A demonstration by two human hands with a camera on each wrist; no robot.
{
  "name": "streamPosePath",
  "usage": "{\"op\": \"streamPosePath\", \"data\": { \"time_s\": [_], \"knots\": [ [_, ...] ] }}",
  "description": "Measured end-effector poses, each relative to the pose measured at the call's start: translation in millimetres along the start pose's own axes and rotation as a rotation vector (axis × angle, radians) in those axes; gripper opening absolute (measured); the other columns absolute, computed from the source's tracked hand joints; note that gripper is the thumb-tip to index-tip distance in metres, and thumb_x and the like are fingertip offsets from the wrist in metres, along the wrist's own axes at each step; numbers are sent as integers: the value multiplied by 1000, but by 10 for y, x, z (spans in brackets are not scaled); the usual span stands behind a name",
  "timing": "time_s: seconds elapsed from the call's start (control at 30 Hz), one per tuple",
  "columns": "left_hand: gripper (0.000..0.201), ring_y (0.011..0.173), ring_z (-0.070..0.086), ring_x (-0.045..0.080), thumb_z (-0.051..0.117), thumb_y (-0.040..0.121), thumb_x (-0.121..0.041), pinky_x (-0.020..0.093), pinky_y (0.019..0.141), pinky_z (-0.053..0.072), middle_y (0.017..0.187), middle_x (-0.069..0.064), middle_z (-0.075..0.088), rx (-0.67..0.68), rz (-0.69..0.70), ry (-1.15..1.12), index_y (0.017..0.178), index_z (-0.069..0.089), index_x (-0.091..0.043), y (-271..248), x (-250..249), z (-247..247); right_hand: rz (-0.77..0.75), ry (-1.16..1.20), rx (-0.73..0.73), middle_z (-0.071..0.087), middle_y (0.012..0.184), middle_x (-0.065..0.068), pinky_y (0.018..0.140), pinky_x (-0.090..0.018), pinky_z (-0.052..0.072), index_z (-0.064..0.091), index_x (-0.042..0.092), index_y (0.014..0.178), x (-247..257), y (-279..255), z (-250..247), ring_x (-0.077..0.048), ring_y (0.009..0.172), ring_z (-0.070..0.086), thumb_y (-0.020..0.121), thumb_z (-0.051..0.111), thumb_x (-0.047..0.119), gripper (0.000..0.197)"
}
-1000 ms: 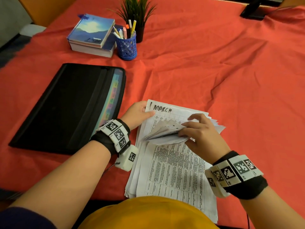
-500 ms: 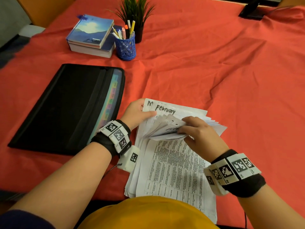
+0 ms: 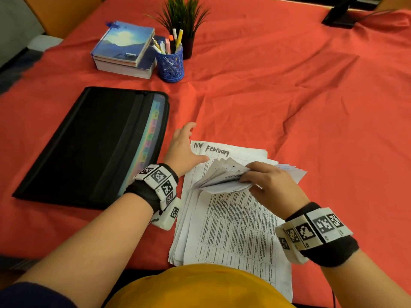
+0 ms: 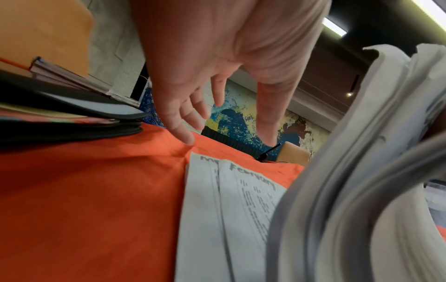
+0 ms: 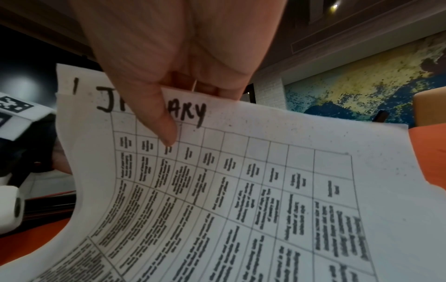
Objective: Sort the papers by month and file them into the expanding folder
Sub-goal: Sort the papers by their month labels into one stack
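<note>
Right hand [image 5: 169,57] thumb over "January" heading on papers [image 5: 241,190]

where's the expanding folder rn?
In the head view, the expanding folder lies flat on the red tablecloth, left of the paper stack, just beyond the left hand, tabbed edge toward the papers.

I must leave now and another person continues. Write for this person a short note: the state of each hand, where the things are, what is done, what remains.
Left hand: open, fingers spread, beside the far left corner of the paper stack; nothing in its grip.
Right hand: holds a lifted bundle of sheets by the top edge; the sheet under its thumb is headed January.
On the stack, the exposed sheet is headed February.
Expanding folder: lies flat to the left of the stack, coloured tabs visible.
Done: no separate month piles are visible.
Left: sort by month, then file.
</note>
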State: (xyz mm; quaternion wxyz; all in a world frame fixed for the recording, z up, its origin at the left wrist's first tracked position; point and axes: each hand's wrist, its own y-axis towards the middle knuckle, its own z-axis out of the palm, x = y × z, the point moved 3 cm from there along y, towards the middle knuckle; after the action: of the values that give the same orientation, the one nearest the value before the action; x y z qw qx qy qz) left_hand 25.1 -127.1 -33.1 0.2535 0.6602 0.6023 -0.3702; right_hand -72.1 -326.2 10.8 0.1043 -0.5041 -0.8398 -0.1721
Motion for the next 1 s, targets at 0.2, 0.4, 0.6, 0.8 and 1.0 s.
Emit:
{"op": "streamPosePath", "data": {
  "time_s": [0.2,0.4,0.6,0.8,1.0],
  "knots": [
    [39,93,59,21,69,81,-32,35,84,49,101,3,60,245,-193,156,111,59,-9,-66,115,116,-17,16,-18,66,84,-2,56,-22,46,69,10,79,17,-30,-34,-23,70,64,63,62,-6,23],
    [4,62,53,6,68,80,-5,13,55,40,84,0,69,298,-95,-24,83,69,-6,-124,103,173,-17,40,-35,66,85,-1,57,-24,49,69,10,81,-11,-45,-59,-23,71,65,65,52,-2,26],
    [15,93,63,26,57,91,-14,39,83,51,101,12,67,-15,-41,-149,102,63,-5,-80,3,-272,-6,60,-3,66,89,-4,58,-33,55,68,8,82,-75,38,-33,-26,73,66,69,56,-5,22],
    [26,107,61,21,53,94,-18,43,94,50,116,6,65,-321,35,-191,119,59,-13,-9,-74,-1018,6,-36,-7,65,104,-20,79,-50,53,70,5,78,-124,279,141,-39,94,64,70,68,-5,13],
    [25,104,56,7,52,94,-17,15,86,47,113,-3,60,-587,178,-146,116,58,-6,-106,-259,-1763,79,-72,38,62,111,-26,89,-68,39,73,10,78,-141,319,256,-45,102,59,66,79,2,16]
  ]
}}
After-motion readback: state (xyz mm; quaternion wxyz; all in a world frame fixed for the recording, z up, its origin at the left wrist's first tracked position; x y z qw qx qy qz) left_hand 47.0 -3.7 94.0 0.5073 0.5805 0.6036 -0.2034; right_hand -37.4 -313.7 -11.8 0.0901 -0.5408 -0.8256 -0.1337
